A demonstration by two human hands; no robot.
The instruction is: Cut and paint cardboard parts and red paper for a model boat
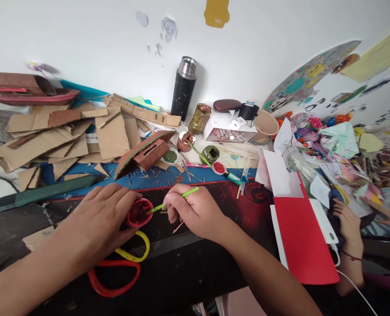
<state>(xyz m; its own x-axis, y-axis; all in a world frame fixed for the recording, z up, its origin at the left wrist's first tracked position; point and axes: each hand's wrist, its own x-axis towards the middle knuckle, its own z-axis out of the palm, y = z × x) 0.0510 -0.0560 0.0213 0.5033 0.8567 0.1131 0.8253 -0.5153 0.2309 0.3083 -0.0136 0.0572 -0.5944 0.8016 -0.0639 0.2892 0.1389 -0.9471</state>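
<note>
My left hand [104, 215] is closed around a small paint pot [138, 212] with dark red paint inside, held at a tilt just above the dark mat. A thin paintbrush [158, 207] with a bright green handle is pinched in my right hand [198, 213], its tip inside the pot. Beneath my left hand lie scissors [139, 258] with one yellow and one red loop; their blades are hidden. Behind the hands, a brown-painted cardboard boat model [153, 154] leans on its side. Open paint pots of brown [185, 141], green [211, 153] and red [219, 167] stand beyond.
Cardboard scraps [59, 136] pile up at left, with a green utility knife [46, 193] in front. A black thermos [183, 90] stands by the wall. At right lie a red folder [302, 239] and a white power strip [323, 219], near another person's hand [348, 219].
</note>
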